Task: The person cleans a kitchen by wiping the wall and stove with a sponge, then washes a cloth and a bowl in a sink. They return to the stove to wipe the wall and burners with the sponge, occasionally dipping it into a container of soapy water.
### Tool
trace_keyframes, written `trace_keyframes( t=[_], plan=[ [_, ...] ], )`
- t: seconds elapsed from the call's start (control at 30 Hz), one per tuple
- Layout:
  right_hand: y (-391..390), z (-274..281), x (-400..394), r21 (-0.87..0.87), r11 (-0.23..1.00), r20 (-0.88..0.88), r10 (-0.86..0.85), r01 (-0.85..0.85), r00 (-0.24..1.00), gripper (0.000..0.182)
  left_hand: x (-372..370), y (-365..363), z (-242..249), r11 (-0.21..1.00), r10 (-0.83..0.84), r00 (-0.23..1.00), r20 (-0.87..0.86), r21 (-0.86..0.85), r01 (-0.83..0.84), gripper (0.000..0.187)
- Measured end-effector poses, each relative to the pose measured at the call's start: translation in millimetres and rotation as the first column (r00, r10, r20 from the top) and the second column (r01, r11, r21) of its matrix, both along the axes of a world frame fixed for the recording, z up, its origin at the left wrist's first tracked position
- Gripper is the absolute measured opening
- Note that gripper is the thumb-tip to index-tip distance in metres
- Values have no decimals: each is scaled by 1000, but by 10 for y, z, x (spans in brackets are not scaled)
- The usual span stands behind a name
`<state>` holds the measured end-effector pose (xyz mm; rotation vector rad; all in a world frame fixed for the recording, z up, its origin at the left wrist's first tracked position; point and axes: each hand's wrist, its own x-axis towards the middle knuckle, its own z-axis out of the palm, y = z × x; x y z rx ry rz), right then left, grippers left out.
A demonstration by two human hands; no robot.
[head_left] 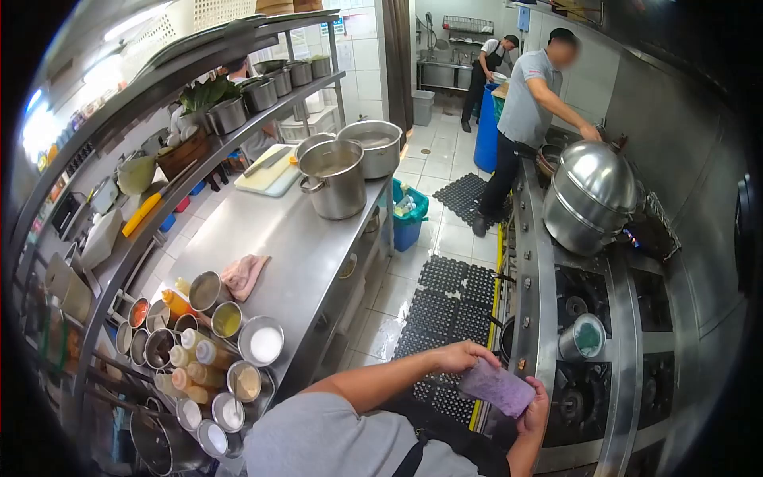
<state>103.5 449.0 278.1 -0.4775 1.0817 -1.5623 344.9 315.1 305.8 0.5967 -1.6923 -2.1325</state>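
Observation:
In front of my body, beside the front edge of the stove, I hold a folded purple cloth (pixel 499 386). My left hand (pixel 467 355) is closed on its upper left corner, the arm stretched across from the left. My right hand (pixel 534 407) grips the opposite end, fingers curled around its right edge. The cloth hangs as a flat, mottled rectangle between both hands. Close by on the stove stands a metal container (pixel 582 338) with green contents.
A large lidded steel pot (pixel 592 195) stands on the far burner with a flame beside it; a person (pixel 526 103) reaches toward it. To the left, a steel table (pixel 238 208) bears pots, raw meat (pixel 245 275), bottles and bowls. Black rubber mats (pixel 445 306) line the floor.

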Motion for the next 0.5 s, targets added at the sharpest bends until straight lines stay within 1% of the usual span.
trace_keyframes(
  t=[0.03, 0.07, 0.1, 0.13, 0.17, 0.23, 0.3, 0.33, 0.37, 0.43, 0.47, 0.5],
  plan=[
    [-14, -49, 5, 23, 1000, 10, 12, -12, 1000, 17, 27, 5, -10, 1000, 0, 1000, 4, -5, 0, 45],
    [-22, -112, 10, 48, 999, 21, 25, -26, 999, 18, 43, 49, -58, 985, 52, 998, -47, 168, -44, 45],
    [-28, -230, -11, 42, 999, 25, 26, -27, 999, 18, 46, 97, -116, 939, 113, 990, -88, 335, -77, 45],
    [-33, -354, -29, 40, 997, 22, 68, -69, 997, 18, 67, 76, -257, 968, 123, 992, -40, 225, -111, 43],
    [-47, -465, -55, 36, 993, 16, 111, -111, 994, 19, 111, 57, -389, 982, 96, 995, -8, 164, -93, 38],
    [-90, -561, 15, 32, 992, 30, 121, -122, 992, 20, 176, 36, -482, 970, 82, 996, 24, 228, -85, 36],
    [-244, -606, 153, 29, 990, 55, 135, -136, 989, 22, 283, -17, -531, 973, 105, 987, 122, 192, -127, 34],
    [-307, -588, 217, 22, 985, 49, 169, -170, 984, 23, 323, -71, -753, 963, 95, 989, 113, 240, -120, 34],
    [-366, -583, 270, 19, 980, 36, 197, -198, 980, 24, 347, -220, -1327, 963, 24, 980, 199, 257, -76, 35],
    [-590, -560, 358, 0, 982, -5, 190, -190, 982, 25, 506, -156, -518, 877, 94, 995, 12, 472, -89, 37],
    [-710, -500, 405, 20, 980, 14, 196, -196, 981, 24, 481, -279, -1160, 809, 77, 995, -57, 587, -29, 40],
    [-812, -456, 465, 44, 978, 36, 203, -204, 979, 24, 537, -360, -1130, 809, 74, 995, -61, 588, -24, 40]
  ],
)
